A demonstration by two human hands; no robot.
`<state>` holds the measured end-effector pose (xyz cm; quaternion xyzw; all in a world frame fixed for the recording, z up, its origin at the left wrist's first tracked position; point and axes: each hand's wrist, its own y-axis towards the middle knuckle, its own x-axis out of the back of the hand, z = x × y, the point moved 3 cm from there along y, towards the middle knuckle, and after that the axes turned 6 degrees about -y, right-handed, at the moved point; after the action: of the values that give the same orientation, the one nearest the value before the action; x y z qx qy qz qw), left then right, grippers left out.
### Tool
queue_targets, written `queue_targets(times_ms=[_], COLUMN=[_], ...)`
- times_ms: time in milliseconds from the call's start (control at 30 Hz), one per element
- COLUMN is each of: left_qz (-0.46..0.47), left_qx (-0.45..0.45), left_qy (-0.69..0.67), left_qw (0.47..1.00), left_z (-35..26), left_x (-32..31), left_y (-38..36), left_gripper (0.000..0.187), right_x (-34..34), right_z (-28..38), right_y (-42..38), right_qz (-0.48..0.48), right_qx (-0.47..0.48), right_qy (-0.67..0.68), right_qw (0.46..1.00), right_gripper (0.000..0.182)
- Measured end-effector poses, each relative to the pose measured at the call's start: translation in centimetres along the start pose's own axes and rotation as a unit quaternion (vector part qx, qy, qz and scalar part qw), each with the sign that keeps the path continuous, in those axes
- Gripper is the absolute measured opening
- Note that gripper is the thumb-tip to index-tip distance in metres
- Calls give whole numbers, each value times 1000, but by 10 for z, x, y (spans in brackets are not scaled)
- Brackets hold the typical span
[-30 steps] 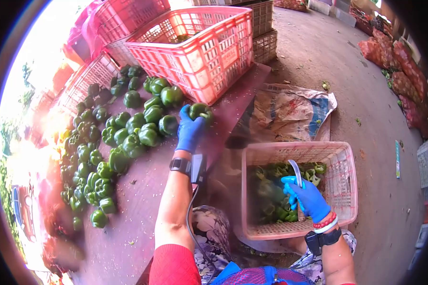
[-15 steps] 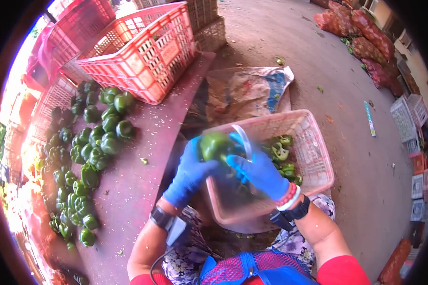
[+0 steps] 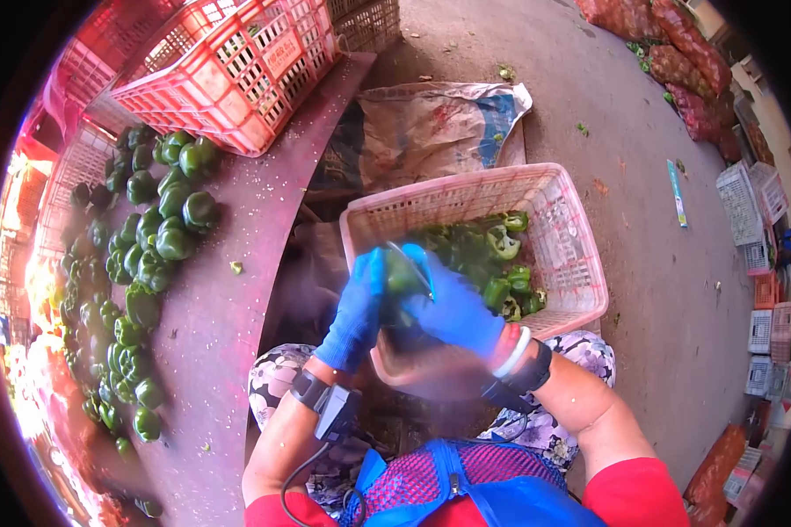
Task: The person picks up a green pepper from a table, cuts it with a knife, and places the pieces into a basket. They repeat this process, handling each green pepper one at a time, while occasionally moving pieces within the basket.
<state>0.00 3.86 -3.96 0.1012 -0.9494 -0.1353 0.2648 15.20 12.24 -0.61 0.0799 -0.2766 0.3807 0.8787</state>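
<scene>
My left hand (image 3: pixel 358 307), in a blue glove, is closed around a green bell pepper (image 3: pixel 402 279) above the near left part of a pink plastic crate (image 3: pixel 576 255). My right hand (image 3: pixel 453 307), gloved too, grips a knife (image 3: pixel 415 266) whose thin blade lies against the pepper; its handle is hidden in my fingers. Both hands are close together and slightly blurred. Inside the crate lie cut green pepper pieces (image 3: pixel 504 243), some showing pale insides.
Many whole green peppers (image 3: pixel 174 241) cover the left of a reddish table (image 3: pixel 237 228). A red slatted crate (image 3: pixel 237 83) stands at its far end. Beyond the pink crate lies a worn sack (image 3: pixel 431 132). Filled mesh bags (image 3: pixel 685 53) and more crates (image 3: pixel 743 206) line the right.
Both hands have come lower and nearer the pepper pieces, with the blade now angled across the pepper. The view has tilted, so the crate and table appear higher and further left.
</scene>
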Motion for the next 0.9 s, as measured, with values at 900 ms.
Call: queue_targets(times_ms=[900], left_qz=[-89], left_qx=[254], left_qy=[-395], left_qw=[878], left_z=[9], left_x=[23], left_y=[15], left_gripper=[48], right_x=[5], right_z=[-50], right_y=[7], right_qz=[91], right_qx=[-302], right_qy=[714], right_qw=[626], right_gripper=[34])
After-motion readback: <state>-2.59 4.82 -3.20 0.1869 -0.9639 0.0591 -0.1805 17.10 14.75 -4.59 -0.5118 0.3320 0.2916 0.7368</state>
